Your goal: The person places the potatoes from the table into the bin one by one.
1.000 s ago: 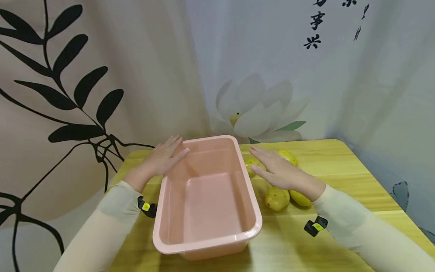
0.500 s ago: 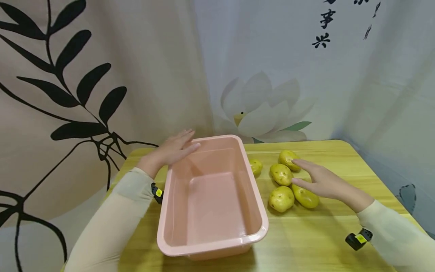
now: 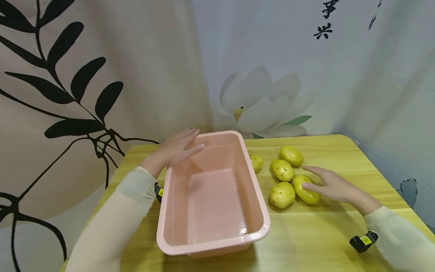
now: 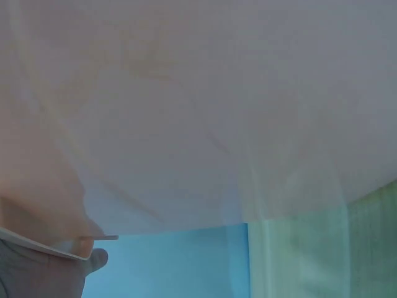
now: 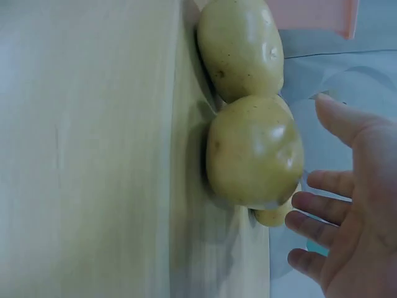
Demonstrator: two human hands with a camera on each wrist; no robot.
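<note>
A pink plastic basin (image 3: 214, 245) stands on the table, its inside bare. My left hand (image 3: 175, 149) rests over its far left rim, fingers straight and thumb along the inner side. In the left wrist view the basin's wall (image 4: 155, 124) fills most of the picture, with part of that hand (image 4: 40, 273) at the bottom left. Right of the basin lie several yellow potatoes. My right hand (image 3: 334, 185) hovers beside the rightmost potato (image 3: 304, 190), thumb and fingers spread. The right wrist view shows a gap between those fingers and the nearest potato (image 5: 254, 152).
Another potato (image 3: 256, 163) is partly hidden behind the basin's right side. The wooden table (image 3: 319, 238) has a rounded far right corner. Behind it hangs a pale curtain (image 3: 163, 68) printed with leaves, a flower and writing.
My right hand has moved right, away from the basin and across the potatoes, to their right side. The left hand has stayed at the rim, shifting slightly along it.
</note>
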